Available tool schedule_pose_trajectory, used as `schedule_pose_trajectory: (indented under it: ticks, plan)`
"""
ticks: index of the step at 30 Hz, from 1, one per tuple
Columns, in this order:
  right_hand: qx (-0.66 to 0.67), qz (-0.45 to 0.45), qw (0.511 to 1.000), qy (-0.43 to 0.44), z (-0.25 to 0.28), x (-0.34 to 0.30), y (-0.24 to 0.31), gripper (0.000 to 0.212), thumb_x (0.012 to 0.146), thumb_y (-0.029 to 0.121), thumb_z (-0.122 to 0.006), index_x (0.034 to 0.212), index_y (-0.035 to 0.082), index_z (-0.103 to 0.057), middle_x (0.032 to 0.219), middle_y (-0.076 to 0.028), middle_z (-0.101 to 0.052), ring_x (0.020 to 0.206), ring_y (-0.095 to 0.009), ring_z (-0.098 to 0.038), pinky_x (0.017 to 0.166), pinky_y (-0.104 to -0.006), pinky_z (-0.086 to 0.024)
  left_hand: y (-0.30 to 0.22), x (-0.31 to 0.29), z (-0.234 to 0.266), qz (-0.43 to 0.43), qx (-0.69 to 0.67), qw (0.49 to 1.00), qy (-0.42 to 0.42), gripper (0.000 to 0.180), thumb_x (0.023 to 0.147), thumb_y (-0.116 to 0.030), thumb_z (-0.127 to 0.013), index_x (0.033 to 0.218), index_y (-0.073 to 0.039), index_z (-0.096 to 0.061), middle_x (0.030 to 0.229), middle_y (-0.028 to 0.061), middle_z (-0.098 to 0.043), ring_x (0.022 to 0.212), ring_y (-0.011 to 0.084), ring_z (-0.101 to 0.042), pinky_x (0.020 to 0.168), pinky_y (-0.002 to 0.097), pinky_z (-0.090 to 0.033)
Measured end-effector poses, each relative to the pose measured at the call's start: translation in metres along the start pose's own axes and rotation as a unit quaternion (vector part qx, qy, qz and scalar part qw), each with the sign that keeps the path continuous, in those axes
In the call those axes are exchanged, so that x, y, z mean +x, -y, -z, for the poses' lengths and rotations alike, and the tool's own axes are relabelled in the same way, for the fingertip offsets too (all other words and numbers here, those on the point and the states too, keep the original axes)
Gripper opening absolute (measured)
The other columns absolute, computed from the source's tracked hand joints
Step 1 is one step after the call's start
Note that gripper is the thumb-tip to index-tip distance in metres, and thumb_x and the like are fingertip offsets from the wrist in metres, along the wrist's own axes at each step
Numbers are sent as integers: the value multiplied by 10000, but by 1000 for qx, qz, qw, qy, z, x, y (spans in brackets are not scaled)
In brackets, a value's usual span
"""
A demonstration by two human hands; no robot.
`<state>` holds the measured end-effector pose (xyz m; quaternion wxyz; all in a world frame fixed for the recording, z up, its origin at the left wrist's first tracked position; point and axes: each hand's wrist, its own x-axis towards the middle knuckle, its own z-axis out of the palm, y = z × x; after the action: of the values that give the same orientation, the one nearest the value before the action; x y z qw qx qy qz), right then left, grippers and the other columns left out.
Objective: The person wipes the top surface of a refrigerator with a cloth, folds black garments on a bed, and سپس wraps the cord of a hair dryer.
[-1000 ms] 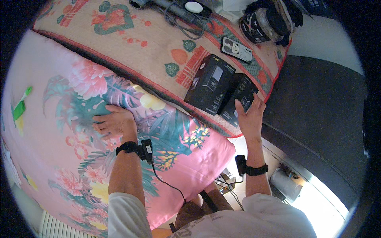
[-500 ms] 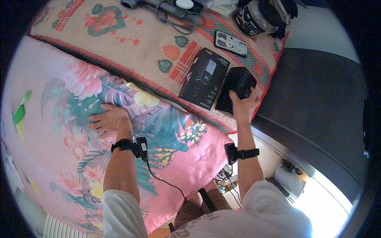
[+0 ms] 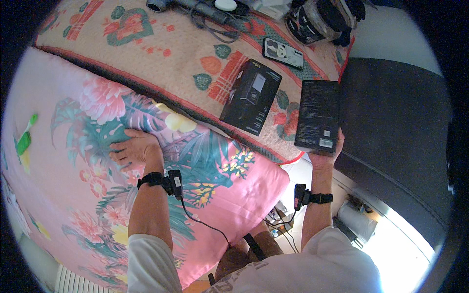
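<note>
Tilted up in my right hand [image 3: 328, 155] is a black box half [image 3: 317, 115], its printed side with a small white label facing me. My thumb and palm hold its near end; the other fingers are behind it. On the patterned blanket to its left lies a second black box part [image 3: 251, 96], with a picture of a device on it. My left hand [image 3: 137, 149] rests flat on the pink floral sheet [image 3: 234, 200], fingers spread, holding nothing. Each wrist wears a black strap with a small cabled device.
Beyond the boxes lies a phone in a panda-patterned case [image 3: 283, 52]. A large dark-lidded jar [image 3: 312, 22] stands at the far right. A grey hair dryer [image 3: 205, 10] with its cord lies at the back. A green brush [image 3: 23, 141] is on the far left of the sheet. A dark padded surface [image 3: 391, 127] borders the right.
My right hand has lifted the black box off the blanket, moved it right and turned it so its printed side shows. My left hand has stayed put.
</note>
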<state>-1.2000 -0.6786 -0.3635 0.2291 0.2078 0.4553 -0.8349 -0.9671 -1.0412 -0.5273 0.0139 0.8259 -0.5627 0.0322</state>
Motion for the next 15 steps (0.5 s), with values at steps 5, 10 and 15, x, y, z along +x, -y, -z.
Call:
schedule_pose_trajectory:
  ticks: [5, 10, 15]
  plan:
    - [69, -25, 997, 37, 28, 6, -20, 648, 828, 535, -559, 1326, 120, -543, 1311, -119, -578, 1141, -349, -584, 983, -540, -455, -3, 0, 5, 22, -3, 1000, 16, 786, 944, -562, -329, 1452, 30, -230, 1492, 259, -235, 1358, 391, -262, 1068, 645, -189]
    - [117, -78, 989, 43, 2, -6, -30, 659, 884, 464, -569, 1369, 31, -457, 1380, -208, -486, 1236, -402, -496, 1054, -586, -374, 0, 1, 0, 7, 12, 1000, -11, 783, 939, -567, -327, 1454, 16, -237, 1488, 253, -249, 1349, 388, -278, 1064, 644, -199]
    - [127, -50, 976, 167, -13, -10, -31, 607, 877, 417, -575, 1342, 34, -498, 1326, -229, -525, 1204, -372, -533, 1062, -542, -387, 1, -2, 1, -5, 9, 999, -38, 775, 935, -562, -342, 1446, 13, -253, 1475, 249, -270, 1344, 377, -288, 1062, 645, -207]
